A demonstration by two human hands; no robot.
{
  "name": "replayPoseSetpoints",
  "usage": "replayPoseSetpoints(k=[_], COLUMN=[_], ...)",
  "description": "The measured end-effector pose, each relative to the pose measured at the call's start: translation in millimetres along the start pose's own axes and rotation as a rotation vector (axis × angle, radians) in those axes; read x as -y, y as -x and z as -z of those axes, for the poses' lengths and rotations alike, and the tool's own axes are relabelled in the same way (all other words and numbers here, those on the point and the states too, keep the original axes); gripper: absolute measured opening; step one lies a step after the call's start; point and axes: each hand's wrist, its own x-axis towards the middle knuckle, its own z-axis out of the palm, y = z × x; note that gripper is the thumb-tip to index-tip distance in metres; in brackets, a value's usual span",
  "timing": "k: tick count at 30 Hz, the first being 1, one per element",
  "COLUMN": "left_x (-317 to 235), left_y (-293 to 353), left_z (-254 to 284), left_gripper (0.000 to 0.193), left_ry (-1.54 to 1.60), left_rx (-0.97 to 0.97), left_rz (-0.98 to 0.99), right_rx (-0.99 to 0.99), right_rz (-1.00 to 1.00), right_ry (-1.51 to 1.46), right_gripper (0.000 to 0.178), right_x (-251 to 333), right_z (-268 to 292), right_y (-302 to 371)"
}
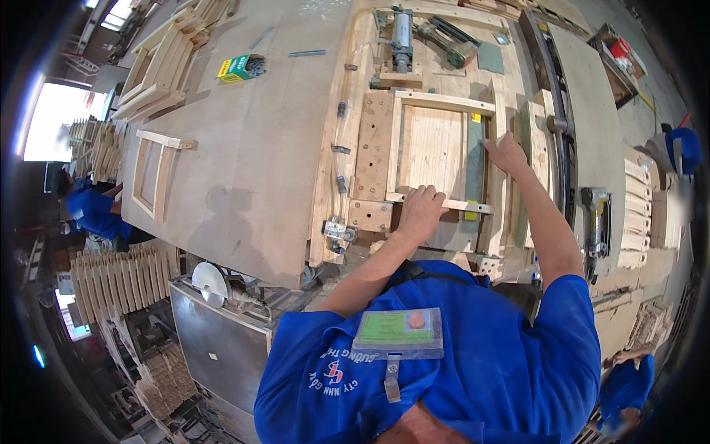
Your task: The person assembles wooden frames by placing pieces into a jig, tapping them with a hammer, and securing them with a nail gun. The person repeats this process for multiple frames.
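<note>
A pale wooden frame (398,140) lies in a wooden jig (373,144) on the bench, with a slatted wooden surface (435,148) showing inside it. My left hand (423,213) is closed over the frame's near rail, fingers curled across its top. At the right side, my right hand (508,155) grips a long wooden bar (495,189), its thumb on the inner edge; some of its fingers are hidden. A green strip (474,159) with yellow patches runs beside this bar.
A pneumatic cylinder (401,37) and a nail gun (447,41) sit beyond the jig. Another nail gun (596,229) lies at the right. A small wooden frame (157,174) and a green-yellow box (240,68) rest on the left panel. Co-workers in blue (96,211) stand nearby.
</note>
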Motion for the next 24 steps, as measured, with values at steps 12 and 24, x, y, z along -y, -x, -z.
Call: replayPoseSetpoints(k=[12,24], left_x=[0,22], left_y=[4,36], left_z=[3,81], left_gripper=[0.028,0.024], left_ry=[-0.015,-0.105], left_rx=[0.001,-0.336], left_rz=[-0.04,-0.217], right_rx=[-0.152,-0.159], right_rz=[0.685,0.607], right_ry=[0.162,0.062], right_gripper=[0.044,0.044], right_x=[21,21], right_z=[-65,-65], right_y=[175,185])
